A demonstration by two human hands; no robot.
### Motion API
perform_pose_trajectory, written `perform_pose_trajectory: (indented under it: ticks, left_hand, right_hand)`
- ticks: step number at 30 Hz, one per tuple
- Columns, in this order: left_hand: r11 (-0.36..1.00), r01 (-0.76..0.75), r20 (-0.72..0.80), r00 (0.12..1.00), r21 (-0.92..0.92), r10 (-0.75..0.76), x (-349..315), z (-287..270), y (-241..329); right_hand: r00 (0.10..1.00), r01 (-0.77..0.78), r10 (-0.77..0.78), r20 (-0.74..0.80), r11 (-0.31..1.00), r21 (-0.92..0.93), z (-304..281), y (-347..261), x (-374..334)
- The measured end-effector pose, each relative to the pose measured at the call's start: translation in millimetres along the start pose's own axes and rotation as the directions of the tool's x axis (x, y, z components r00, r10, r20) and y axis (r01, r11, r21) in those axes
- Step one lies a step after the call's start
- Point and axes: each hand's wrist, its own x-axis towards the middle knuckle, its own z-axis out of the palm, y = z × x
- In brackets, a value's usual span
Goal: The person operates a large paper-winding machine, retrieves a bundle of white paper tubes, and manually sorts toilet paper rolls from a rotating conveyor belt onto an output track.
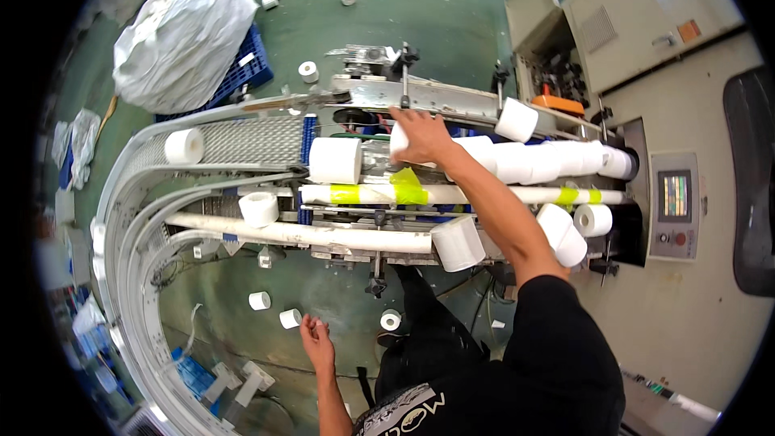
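My right hand [421,137] reaches across the conveyor, its fingers curved over a white toilet roll [398,142] that is partly hidden behind them. Left of it, a larger-looking toilet roll [335,160] lies on its side in the same lane. To the right, a row of toilet rolls [533,161] runs end to end under my forearm toward the machine opening. Low over the floor, my left hand [318,341] hangs with nothing in it, fingers loosely bent and apart.
A curved conveyor track [121,218] bends round on the left. White pipes with yellow-green tape [345,194] line the lanes. More rolls sit on the rails and floor. A white sack [186,40] rests on a blue pallet [257,60]. A control panel [673,206] stands right.
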Motion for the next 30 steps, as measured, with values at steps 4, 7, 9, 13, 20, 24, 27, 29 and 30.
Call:
perform_pose_trajectory:
  ticks: [4,7,9,13,20,24,27,29,30]
  left_hand:
    - [0.994,-0.100,0.053,0.994,0.038,0.097,9.7,29.4,49.5]
    - [0.976,-0.192,0.147,0.973,0.098,0.177,18.6,57.3,74.6]
    - [0.924,-0.353,0.244,0.918,0.145,0.313,40.4,99.5,132.2]
    - [0.703,-0.669,0.325,0.739,0.243,0.591,98.3,185.2,211.3]
    - [-0.073,-0.794,0.685,0.469,0.604,0.558,140.3,290.9,231.4]
    - [-0.225,-0.689,0.646,0.444,0.689,0.621,194.1,280.4,244.8]
    - [-0.185,-0.770,0.663,0.368,0.610,0.652,231.8,247.2,257.8]
    - [-0.296,-0.802,0.791,0.319,0.518,0.522,220.4,250.7,279.7]
    - [-0.340,-0.814,0.839,0.295,0.471,0.456,217.5,255.3,285.9]
  right_hand:
    - [0.941,-0.054,0.055,0.334,0.998,-0.012,-11.2,-3.4,-5.5]
    - [0.983,0.072,-0.103,0.154,0.979,0.193,3.9,-27.7,7.7]
    - [0.973,0.128,-0.167,0.161,0.966,0.224,18.9,-36.9,22.2]
    - [0.972,0.129,-0.180,0.153,0.946,0.298,-16.0,-40.0,15.2]
    - [0.986,0.039,-0.063,0.156,0.987,0.155,8.7,55.4,-29.9]
    - [0.962,-0.058,-0.027,0.271,0.952,0.301,13.2,-1.2,18.2]
    - [0.959,0.030,-0.115,0.260,0.950,0.310,9.2,-17.2,28.9]
    - [0.984,0.136,-0.170,0.054,0.911,0.389,12.3,-7.0,15.7]
    - [0.979,0.201,-0.198,-0.051,0.889,0.411,12.0,1.9,5.2]
